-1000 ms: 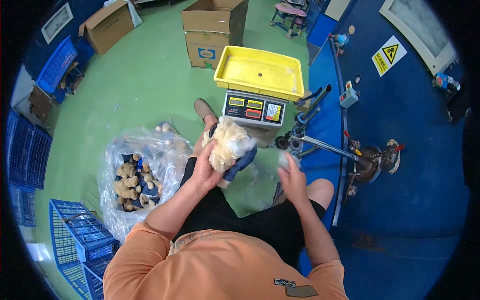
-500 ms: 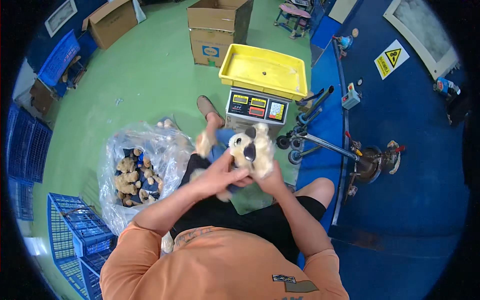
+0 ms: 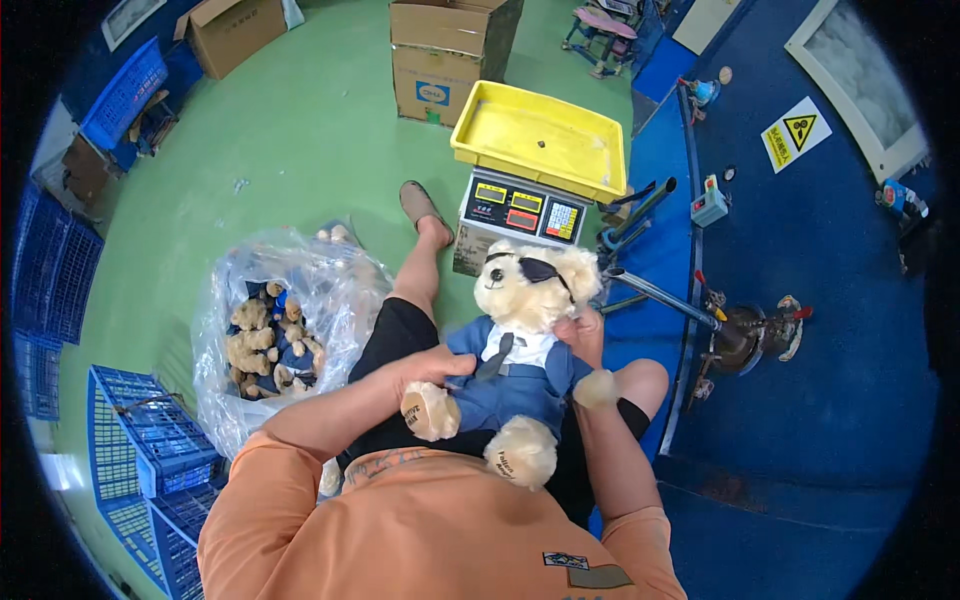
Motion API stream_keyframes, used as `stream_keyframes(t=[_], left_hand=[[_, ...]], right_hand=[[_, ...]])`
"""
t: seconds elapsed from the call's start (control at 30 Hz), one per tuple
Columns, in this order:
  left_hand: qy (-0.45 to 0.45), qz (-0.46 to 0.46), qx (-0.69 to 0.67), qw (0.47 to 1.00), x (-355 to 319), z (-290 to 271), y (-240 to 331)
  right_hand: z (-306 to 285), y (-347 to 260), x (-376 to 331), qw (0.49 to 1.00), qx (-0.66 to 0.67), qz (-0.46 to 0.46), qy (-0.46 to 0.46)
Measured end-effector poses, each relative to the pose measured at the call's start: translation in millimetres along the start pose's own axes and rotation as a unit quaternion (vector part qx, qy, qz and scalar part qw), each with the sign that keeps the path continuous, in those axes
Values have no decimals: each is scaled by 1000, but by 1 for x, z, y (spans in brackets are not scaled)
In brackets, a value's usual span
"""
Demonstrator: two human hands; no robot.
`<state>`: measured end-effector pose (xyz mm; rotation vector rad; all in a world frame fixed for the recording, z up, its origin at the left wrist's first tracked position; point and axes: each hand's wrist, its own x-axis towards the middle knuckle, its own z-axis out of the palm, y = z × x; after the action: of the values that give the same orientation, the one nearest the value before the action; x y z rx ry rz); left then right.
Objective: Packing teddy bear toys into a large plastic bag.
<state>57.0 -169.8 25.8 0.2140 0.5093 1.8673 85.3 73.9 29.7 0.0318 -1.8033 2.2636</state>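
Observation:
Over my lap I hold a cream teddy bear (image 3: 526, 385), its head pointing away from me and its front turned up. It wears a blue suit, a white shirt, a grey tie and dark sunglasses. My left hand (image 3: 440, 368) grips its side by the arm, the fingers partly hidden by the suit. At the other side, my right hand (image 3: 583, 335) holds it near the shoulder, just under the head. Left of my leg, a clear plastic bag (image 3: 345, 310) stands open with several similar bears (image 3: 255, 350) inside.
Ahead stands a digital scale (image 3: 520, 212) with a yellow tray (image 3: 470, 150) on top. Cardboard boxes (image 3: 430, 70) are farther back. Blue plastic crates (image 3: 150, 430) stand at the left. A blue machine wall with a metal pipe (image 3: 665, 295) and valve (image 3: 745, 338) borders my right.
The bear has been turned from a tilted, bunched pose to lie face up, its suit and legs now showing. My hands have moved apart to its two sides.

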Motion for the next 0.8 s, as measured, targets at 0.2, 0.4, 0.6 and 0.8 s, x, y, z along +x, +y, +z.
stream_keyframes(t=[0.2,0.4,0.6,0.8], left_hand=[[-3,7,19,1000,21,-38,-20],[-4,89,275,957,41,-47,-10],[87,31,471,878,25,-16,40],[-11,57,534,843,23,-21,32]], right_hand=[[-14,4,-2,975,-218,10,-30],[5,-49,4,951,-277,-78,-112],[15,-96,8,911,-330,-6,-247],[2,-72,-3,866,-349,57,-354]])
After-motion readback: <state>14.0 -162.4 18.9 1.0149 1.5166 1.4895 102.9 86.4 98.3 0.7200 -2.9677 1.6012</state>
